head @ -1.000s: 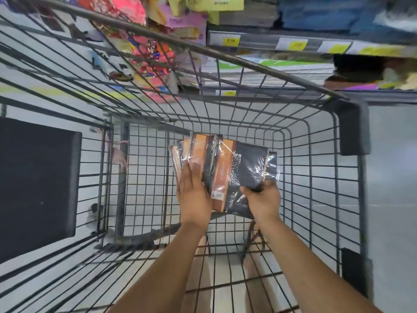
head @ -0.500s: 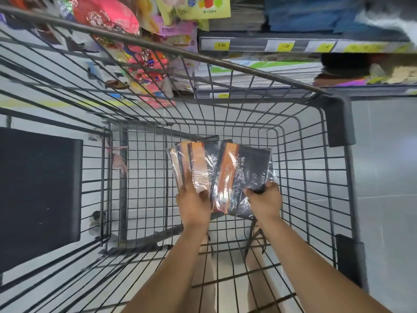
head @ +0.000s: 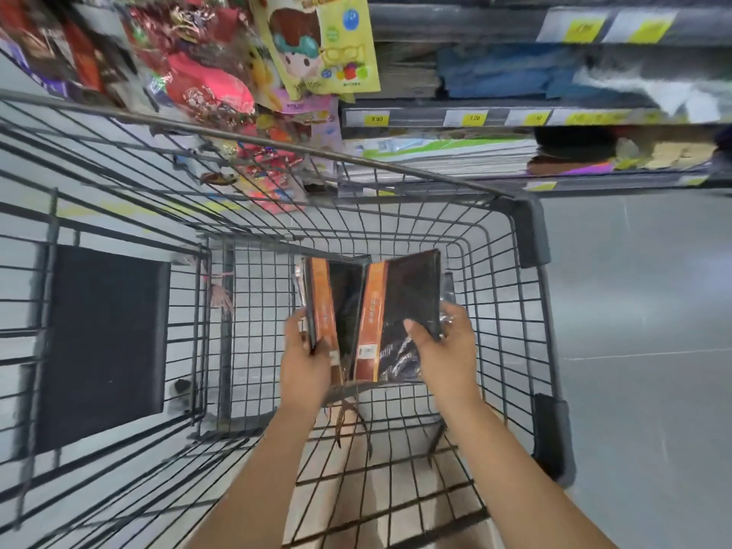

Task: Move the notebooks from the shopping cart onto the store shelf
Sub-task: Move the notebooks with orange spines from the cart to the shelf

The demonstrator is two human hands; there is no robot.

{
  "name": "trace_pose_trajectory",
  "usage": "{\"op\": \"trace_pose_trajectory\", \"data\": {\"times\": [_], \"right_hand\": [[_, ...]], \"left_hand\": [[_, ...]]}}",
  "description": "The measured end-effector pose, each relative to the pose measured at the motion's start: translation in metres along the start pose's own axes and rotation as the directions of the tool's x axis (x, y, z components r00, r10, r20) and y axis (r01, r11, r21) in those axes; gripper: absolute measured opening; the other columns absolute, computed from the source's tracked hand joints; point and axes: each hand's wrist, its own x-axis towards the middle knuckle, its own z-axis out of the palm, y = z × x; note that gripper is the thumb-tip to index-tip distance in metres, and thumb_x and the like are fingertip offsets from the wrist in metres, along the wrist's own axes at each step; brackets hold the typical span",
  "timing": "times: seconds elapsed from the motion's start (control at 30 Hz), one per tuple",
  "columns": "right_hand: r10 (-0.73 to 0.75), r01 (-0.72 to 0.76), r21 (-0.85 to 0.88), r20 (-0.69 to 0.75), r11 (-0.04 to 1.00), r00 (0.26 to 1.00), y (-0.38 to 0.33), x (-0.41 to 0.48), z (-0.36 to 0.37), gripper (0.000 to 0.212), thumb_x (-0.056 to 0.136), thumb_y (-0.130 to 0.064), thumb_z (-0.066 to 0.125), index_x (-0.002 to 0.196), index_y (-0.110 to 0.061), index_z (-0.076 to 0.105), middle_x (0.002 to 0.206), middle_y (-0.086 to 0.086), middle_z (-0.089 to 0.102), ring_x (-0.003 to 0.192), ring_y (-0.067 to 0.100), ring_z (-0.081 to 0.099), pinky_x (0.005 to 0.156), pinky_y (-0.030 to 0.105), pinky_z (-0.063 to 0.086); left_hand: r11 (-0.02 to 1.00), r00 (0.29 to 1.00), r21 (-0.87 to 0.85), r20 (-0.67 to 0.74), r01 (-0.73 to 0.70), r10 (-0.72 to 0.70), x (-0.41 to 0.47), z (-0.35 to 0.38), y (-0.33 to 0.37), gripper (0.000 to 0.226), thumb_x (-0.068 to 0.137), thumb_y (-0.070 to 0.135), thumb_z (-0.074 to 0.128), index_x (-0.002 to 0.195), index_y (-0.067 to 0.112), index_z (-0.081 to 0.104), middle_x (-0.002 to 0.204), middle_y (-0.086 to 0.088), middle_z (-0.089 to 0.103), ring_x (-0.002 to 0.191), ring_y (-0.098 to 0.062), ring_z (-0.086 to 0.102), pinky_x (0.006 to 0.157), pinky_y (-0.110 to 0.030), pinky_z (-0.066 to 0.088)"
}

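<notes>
A: Head view only. Where are the notebooks [head: 368, 311]?
B: Down inside the shopping cart [head: 527, 227], in both hands. Dark covers, orange band, shrink wrap.

A: Left hand [head: 305, 362]?
B: It grips the lower end of a small stack [head: 323, 299], thumb on the front cover and fingers behind. The stack rises straight up from the palm.

A: Right hand [head: 443, 346]?
B: Its thumb pinches the lower right corner of one notebook [head: 408, 303], with the fingers curled behind. That book sits up and inward of the hand.

A: How do the two lots relate?
B: They make a V: close together near the wrists, apart at the far ends. I can't tell whether the bottom edges touch the wire floor.

A: Long axis?
B: It runs away from the hands toward the cart's far wall.

A: And the store shelf [head: 416, 118]?
B: It is beyond that far rim, ahead of the hands, higher and off to the right. Stacked paper goods already sit on it.

A: Which hand is nearer?
B: The right, I'd judge. The books first have to come up over the rim, then go forward and right.
</notes>
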Motion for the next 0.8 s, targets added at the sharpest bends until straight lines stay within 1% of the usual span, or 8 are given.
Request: {"op": "trace_pose_trajectory", "data": {"times": [0.07, 0.2, 0.3, 0.37, 0.47, 0.57, 0.7, 0.8], "right_hand": [[-0.022, 0.018, 0.077, 0.051, 0.997, 0.998, -0.020, -0.011, -0.008, 0.036, 0.079, -0.009, 0.075, 0.104, -0.027, 0.056, 0.100, -0.003, 0.069, 0.085, -0.001, 0.066, 0.076, 0.014, 0.052], [-0.067, 0.043, 0.157, 0.148, 0.987, 0.987, -0.061, -0.024, -0.034, 0.040, 0.078, -0.018, 0.076, 0.108, -0.032, 0.055, 0.100, -0.002, 0.072, 0.090, 0.012, 0.070, 0.078, 0.025, 0.056], [-0.121, 0.078, 0.213, 0.196, 0.974, 0.973, -0.087, -0.024, -0.062, 0.039, 0.076, -0.021, 0.078, 0.102, -0.040, 0.055, 0.097, -0.006, 0.074, 0.089, 0.012, 0.071, 0.077, 0.029, 0.058], [-0.121, 0.075, 0.236, 0.188, 0.969, 0.975, -0.101, -0.019, -0.083, 0.044, 0.072, -0.026, 0.081, 0.106, -0.041, 0.056, 0.108, -0.003, 0.072, 0.099, 0.018, 0.069, 0.087, 0.041, 0.056], [-0.124, 0.065, 0.309, 0.177, 0.949, 0.976, -0.117, -0.008, -0.122, 0.046, 0.076, -0.016, 0.078, 0.115, -0.027, 0.057, 0.102, 0.002, 0.074, 0.092, 0.021, 0.072, 0.085, 0.045, 0.057], [-0.123, 0.056, 0.354, 0.169, 0.933, 0.978, -0.130, 0.003, -0.170, 0.047, 0.077, -0.010, 0.076, 0.120, -0.015, 0.056, 0.094, 0.006, 0.075, 0.080, 0.021, 0.072, 0.073, 0.038, 0.058], [-0.100, 0.024, 0.408, 0.167, 0.913, 0.981, -0.139, 0.023, -0.241, 0.048, 0.078, -0.008, 0.075, 0.122, -0.008, 0.055, 0.099, 0.013, 0.074, 0.083, 0.027, 0.071, 0.073, 0.038, 0.060], [-0.097, 0.014, 0.427, 0.172, 0.904, 0.980, -0.147, 0.040, -0.294, 0.040, 0.079, -0.008, 0.074, 0.115, -0.012, 0.057, 0.100, 0.013, 0.074, 0.085, 0.028, 0.071, 0.078, 0.040, 0.058]], "left_hand": [[0.995, 1.000, -0.104, -0.026, 0.005, -0.007, -0.011, -0.014, 0.014, 0.048, 0.097, 0.006, 0.052, 0.135, 0.030, 0.035, 0.112, -0.006, 0.064, 0.084, -0.010, 0.064, 0.060, -0.027, 0.051], [0.958, 0.997, -0.283, -0.076, -0.042, 0.022, -0.038, -0.037, 0.049, 0.046, 0.096, 0.009, 0.054, 0.132, 0.034, 0.040, 0.115, 0.002, 0.062, 0.093, -0.009, 0.063, 0.057, -0.018, 0.053], [0.932, 0.989, -0.349, -0.143, -0.093, 0.045, -0.059, -0.044, 0.072, 0.045, 0.093, 0.017, 0.060, 0.131, 0.038, 0.045, 0.117, -0.002, 0.067, 0.102, -0.021, 0.065, 0.085, -0.042, 0.053], [0.895, 0.983, -0.433, -0.181, -0.104, 0.026, -0.075, -0.041, 0.087, 0.048, 0.093, 0.015, 0.060, 0.135, 0.036, 0.046, 0.110, 0.000, 0.070, 0.094, -0.019, 0.069, 0.080, -0.044, 0.057], [0.833, 0.981, -0.541, -0.194, -0.115, 0.010, -0.105, -0.025, 0.111, 0.051, 0.092, 0.014, 0.061, 0.137, 0.034, 0.047, 0.114, -0.003, 0.069, 0.093, -0.018, 0.069, 0.064, -0.031, 0.056], [0.808, 0.978, -0.571, -0.205, -0.146, 0.032, -0.131, -0.002, 0.131, 0.048, 0.092, 0.012, 0.059, 0.135, 0.030, 0.050, 0.116, -0.006, 0.068, 0.094, -0.020, 0.067, 0.071, -0.033, 0.054], [0.778, 0.972, -0.603, -0.232, -0.179, 0.043, -0.167, 0.043, 0.159, 0.048, 0.091, 0.012, 0.061, 0.134, 0.032, 0.053, 0.124, -0.009, 0.065, 0.108, -0.027, 0.063, 0.092, -0.041, 0.049], [0.755, 0.972, -0.627, -0.226, -0.194, 0.063, -0.190, 0.086, 0.183, 0.046, 0.092, 0.009, 0.059, 0.130, 0.034, 0.055, 0.116, -0.003, 0.068, 0.098, -0.017, 0.068, 0.089, -0.039, 0.053]]}}
